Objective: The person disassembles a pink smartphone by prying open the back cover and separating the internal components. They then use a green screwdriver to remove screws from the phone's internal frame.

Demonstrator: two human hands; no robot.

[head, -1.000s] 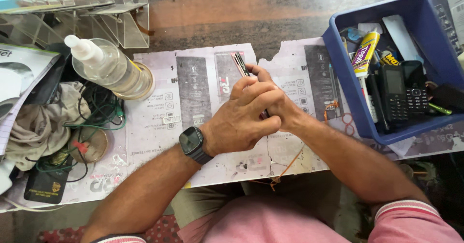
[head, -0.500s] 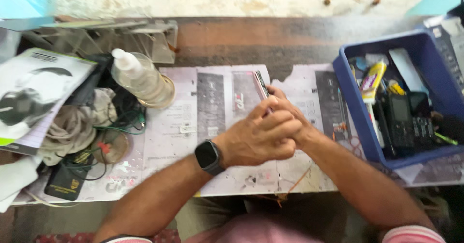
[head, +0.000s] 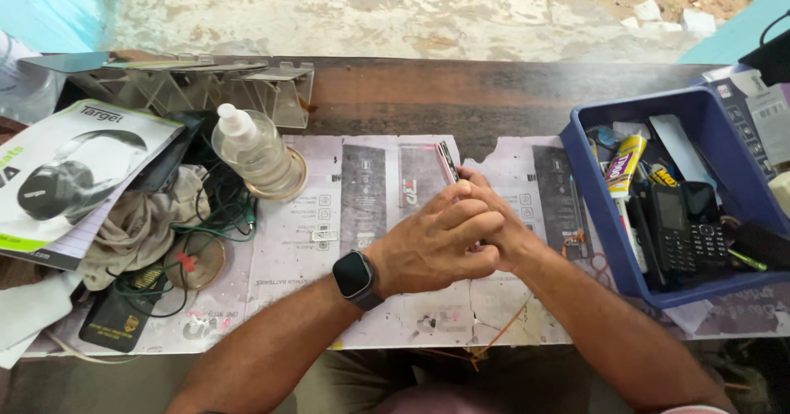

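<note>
Both my hands are together at the middle of the tabletop (head: 510, 93), over the printed paper sheet (head: 362, 216). My left hand (head: 436, 245), smartwatch (head: 355, 276) on the wrist, lies on top, fingers folded over my right hand (head: 508, 237). A slim phone (head: 447, 162) stands on edge, tilted, poking out past my fingertips. Both grips are clamped on it; the lower part is hidden under my hands.

Left of the hands: a clear plastic bottle (head: 251, 146) with a white nozzle, lying tilted on a round lid. Further left, tangled cables (head: 222, 216), a grey cloth (head: 136, 229), and a headphone box (head: 70, 175). Clear plastic stands (head: 206, 89) sit at the far edge.

Right: a blue bin (head: 613, 233) holding a black keypad phone (head: 679, 229), a yellow tube (head: 623, 167) and small bits I can't make out.
</note>
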